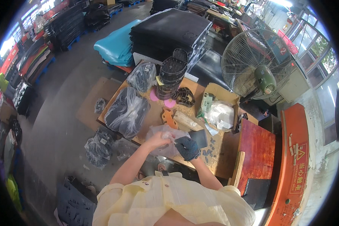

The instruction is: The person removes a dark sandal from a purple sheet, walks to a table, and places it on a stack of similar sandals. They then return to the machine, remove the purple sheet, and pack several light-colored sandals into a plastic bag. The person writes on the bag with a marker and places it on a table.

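Observation:
Over the near edge of the wooden worktable (143,130), my bare left hand (160,139) is closed on the gathered plastic of a clear plastic bag (165,151). My right hand (188,148), in a dark knitted glove, meets it at the bunched plastic with its fingers closed. The bag spreads below and behind both hands; its contents are hard to make out. Just beyond lie an orange cut-out piece (169,117) and a pale block (187,121). A dark flat sheet (198,138) and several small dark cut pieces (208,152) lie beside my right hand.
Filled plastic bags (127,112) crowd the table's left side. Behind stand stacked black moulded parts (172,71); right of them is a cardboard box (229,100) holding white plastic. A large fan (258,64) and an orange panel (295,150) border the right. Another bag (98,148) sits lower left.

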A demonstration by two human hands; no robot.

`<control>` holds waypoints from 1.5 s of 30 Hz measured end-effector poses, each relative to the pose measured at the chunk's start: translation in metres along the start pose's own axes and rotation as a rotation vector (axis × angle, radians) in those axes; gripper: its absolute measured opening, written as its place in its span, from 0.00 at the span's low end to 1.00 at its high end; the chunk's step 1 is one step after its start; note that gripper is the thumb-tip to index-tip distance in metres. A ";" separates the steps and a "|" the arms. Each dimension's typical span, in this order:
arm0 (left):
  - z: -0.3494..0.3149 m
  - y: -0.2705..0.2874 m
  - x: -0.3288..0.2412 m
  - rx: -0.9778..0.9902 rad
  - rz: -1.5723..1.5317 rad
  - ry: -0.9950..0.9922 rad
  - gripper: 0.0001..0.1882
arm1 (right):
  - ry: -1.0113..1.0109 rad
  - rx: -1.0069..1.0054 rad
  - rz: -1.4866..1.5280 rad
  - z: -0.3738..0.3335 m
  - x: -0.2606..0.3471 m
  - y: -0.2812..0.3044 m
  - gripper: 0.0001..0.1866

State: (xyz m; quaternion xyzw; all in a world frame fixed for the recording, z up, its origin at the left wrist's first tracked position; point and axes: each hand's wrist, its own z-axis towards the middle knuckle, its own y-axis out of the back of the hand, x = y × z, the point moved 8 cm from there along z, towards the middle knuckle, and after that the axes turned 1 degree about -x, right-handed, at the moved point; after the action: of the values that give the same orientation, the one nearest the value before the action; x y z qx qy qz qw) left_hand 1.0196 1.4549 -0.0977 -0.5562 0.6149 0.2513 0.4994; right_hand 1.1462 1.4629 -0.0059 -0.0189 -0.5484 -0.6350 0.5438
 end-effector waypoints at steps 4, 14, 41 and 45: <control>0.004 -0.001 0.000 0.037 -0.275 -0.063 0.17 | 0.062 0.219 -0.049 -0.003 -0.006 -0.012 0.08; -0.009 -0.021 -0.035 -0.080 0.724 -0.364 0.12 | -0.403 0.028 0.514 0.009 -0.062 0.005 0.13; -0.040 -0.005 -0.018 -0.561 0.761 -0.626 0.06 | -0.431 0.291 0.064 -0.018 -0.106 -0.070 0.13; -0.069 0.020 -0.006 -0.672 0.918 -0.535 0.09 | -0.555 0.354 -0.409 -0.039 -0.143 -0.084 0.18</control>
State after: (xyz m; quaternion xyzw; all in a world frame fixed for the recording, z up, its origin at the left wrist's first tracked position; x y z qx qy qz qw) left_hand 0.9769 1.4029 -0.0710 -0.2799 0.5321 0.7502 0.2753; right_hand 1.1676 1.5145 -0.1668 0.0140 -0.7683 -0.5966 0.2315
